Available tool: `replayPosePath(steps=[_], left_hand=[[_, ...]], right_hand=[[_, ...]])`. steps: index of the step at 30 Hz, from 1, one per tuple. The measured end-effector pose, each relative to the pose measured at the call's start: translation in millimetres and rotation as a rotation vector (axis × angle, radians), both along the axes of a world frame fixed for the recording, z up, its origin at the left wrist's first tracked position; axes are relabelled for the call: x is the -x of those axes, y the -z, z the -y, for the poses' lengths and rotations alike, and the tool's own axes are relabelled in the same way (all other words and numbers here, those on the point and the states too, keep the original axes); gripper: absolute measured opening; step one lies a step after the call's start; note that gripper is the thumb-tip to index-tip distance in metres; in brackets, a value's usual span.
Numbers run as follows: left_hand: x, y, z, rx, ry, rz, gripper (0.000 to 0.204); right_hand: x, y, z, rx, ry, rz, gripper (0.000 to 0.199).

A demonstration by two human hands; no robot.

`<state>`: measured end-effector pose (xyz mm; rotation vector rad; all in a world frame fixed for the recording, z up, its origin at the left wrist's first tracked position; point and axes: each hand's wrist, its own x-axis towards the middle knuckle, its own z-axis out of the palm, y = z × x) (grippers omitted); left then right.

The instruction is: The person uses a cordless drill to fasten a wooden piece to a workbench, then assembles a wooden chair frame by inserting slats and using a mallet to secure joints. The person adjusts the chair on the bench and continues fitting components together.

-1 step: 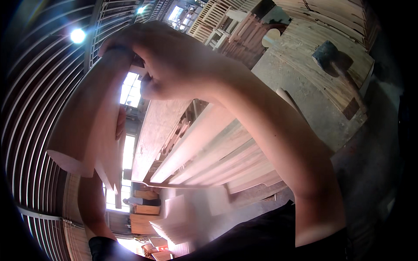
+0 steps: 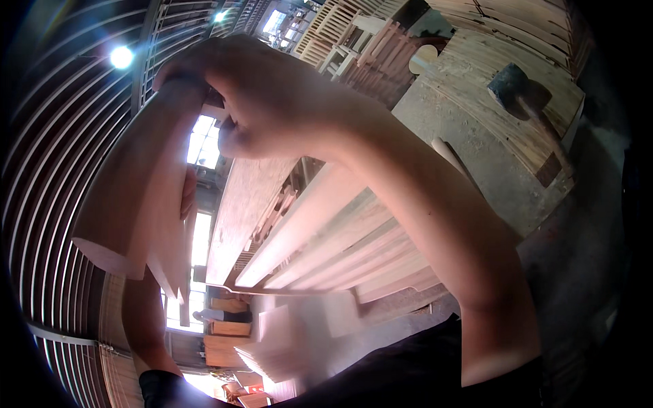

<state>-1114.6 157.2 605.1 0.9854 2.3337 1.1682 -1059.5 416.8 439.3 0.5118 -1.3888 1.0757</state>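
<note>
A pale wooden block (image 2: pixel 129 204) is held up close to the camera, gripped at its top end by the closed right hand (image 2: pixel 272 102). It is judged stiff, fairly light and smooth-sided. The left hand's grip behind it cannot be told.
</note>
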Motion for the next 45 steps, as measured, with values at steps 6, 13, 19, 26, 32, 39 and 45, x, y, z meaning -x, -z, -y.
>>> replayPosePath(steps=[6, 13, 19, 26, 32, 39, 45], left_hand=[[5, -25, -9, 0.333, 0.036, 0.069, 0.073], [16, -42, -21, 0.578, 0.061, 0.238, 0.073], [-5, -38, -33, 0.592, -0.079, 0.054, 0.084], [23, -37, -14, 0.462, 0.076, 0.078, 0.081], [19, -51, -1, 0.492, -0.020, 0.166, 0.078], [62, -64, -6, 0.612, 0.006, 0.632, 0.083], [64, -78, 2, 0.680, 0.201, 0.797, 0.083]], right_hand=[[5, 1, 2, 0.029, 0.004, -0.023, 0.060], [7, 0, 0, 0.025, -0.018, -0.055, 0.059], [4, 1, 2, 0.059, -0.019, -0.012, 0.063], [10, 5, -3, 0.054, 0.031, -0.053, 0.062], [8, 2, 2, 0.068, 0.020, -0.118, 0.060], [11, 3, 2, 0.074, -0.065, -0.095, 0.063], [0, -5, 8, 0.087, -0.186, -0.065, 0.068]])
